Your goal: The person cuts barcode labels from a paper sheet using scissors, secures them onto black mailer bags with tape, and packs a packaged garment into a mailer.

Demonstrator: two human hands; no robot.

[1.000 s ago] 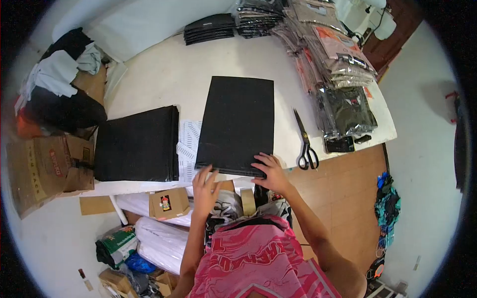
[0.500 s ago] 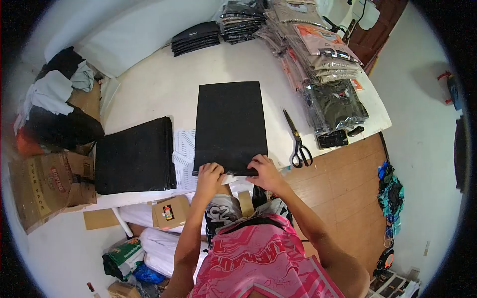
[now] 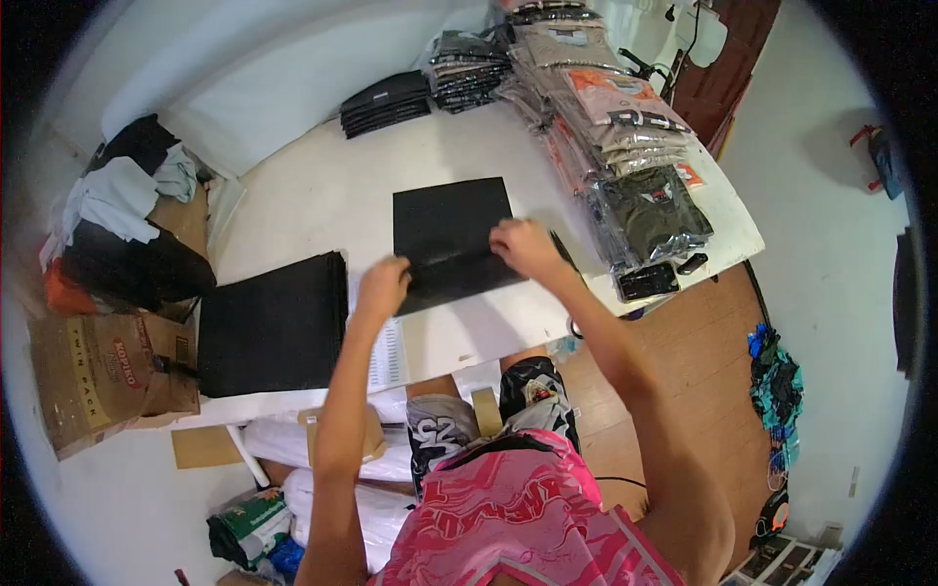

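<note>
A black rectangular sheet (image 3: 451,215) lies on the white table in front of me, its near part lifted and folding back over the far part. At the fold's left end, my left hand (image 3: 384,285) grips the edge with closed fingers. My right hand (image 3: 528,249) pinches the same edge at the right end. Whether the sheet is cloth, a bag or another material I cannot tell. To the left lies a stack of similar black sheets (image 3: 269,327), beside printed paper strips (image 3: 387,356). Scissors (image 3: 576,329) are mostly hidden under my right forearm.
Plastic-packed garments (image 3: 635,146) are piled along the table's right side, near a black phone (image 3: 647,282). Black packs (image 3: 386,103) stand at the back. A cardboard box (image 3: 107,376) and a clothes heap (image 3: 117,210) are at left.
Both hands have moved forward from the table's near edge, carrying the sheet's near edge up and away from me. The sheet now covers less length, and my right forearm covers the scissors.
</note>
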